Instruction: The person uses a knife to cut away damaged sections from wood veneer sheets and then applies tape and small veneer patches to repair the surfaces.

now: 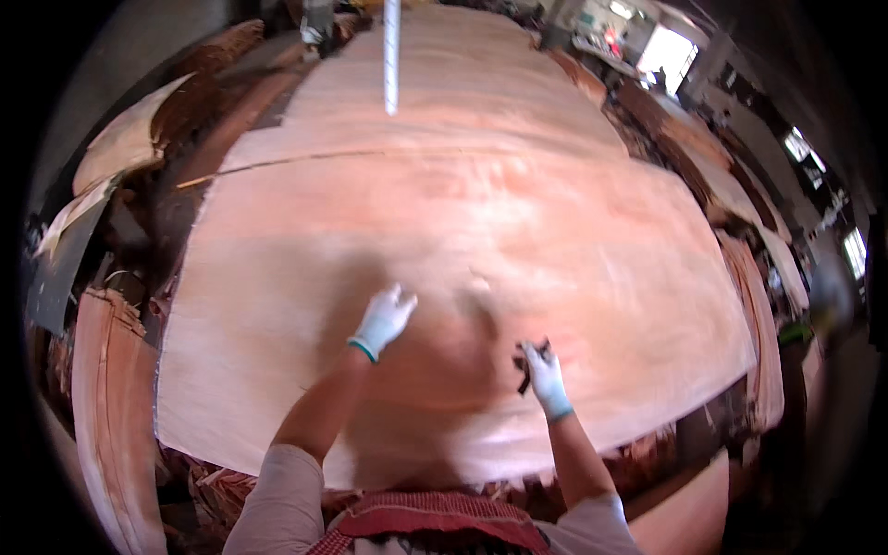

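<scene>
A large sheet of pale pinkish wood veneer [444, 222] spreads in front of me, slightly wavy on top. My left hand [385, 316], in a white glove with a green cuff, is over its middle with fingers apart and nothing in it. To the right, my right hand [544, 377], gloved in white as well, closes round a small dark hand tool [524, 367]. The tool's exact kind is hard to make out. A small pale spot [478, 281] shows on the veneer between the hands, slightly farther off.
A thin dark line with a strip-like end [199, 181] crosses the sheet's far part. A white striped rod [391, 65] hangs over the far middle. Veneer stacks stand at the left [111, 407] and right [751, 324]. Torn veneer scraps [222, 490] lie below the near edge.
</scene>
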{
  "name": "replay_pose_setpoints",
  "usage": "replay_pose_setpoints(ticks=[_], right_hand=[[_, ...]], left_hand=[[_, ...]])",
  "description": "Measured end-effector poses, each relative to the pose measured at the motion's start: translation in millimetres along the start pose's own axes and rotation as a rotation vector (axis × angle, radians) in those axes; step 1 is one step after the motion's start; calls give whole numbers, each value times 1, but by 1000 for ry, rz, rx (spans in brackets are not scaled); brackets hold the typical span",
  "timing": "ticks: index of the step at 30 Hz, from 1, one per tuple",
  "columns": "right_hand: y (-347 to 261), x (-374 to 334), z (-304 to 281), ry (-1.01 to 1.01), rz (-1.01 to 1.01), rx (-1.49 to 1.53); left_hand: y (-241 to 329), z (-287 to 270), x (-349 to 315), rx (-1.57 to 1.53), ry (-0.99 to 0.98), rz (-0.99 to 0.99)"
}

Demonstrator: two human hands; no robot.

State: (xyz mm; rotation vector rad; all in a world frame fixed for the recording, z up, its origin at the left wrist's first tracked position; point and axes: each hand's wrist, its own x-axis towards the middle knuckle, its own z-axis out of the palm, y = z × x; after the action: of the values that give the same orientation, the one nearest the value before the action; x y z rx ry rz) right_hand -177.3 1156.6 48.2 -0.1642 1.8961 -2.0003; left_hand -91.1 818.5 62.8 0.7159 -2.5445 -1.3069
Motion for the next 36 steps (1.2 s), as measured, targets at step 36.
replay_pose_setpoints(ticks=[36], right_hand=[[-154,-167,138,-178,-235,56]], left_hand=[[310,-285,40,-1042,-480,561]])
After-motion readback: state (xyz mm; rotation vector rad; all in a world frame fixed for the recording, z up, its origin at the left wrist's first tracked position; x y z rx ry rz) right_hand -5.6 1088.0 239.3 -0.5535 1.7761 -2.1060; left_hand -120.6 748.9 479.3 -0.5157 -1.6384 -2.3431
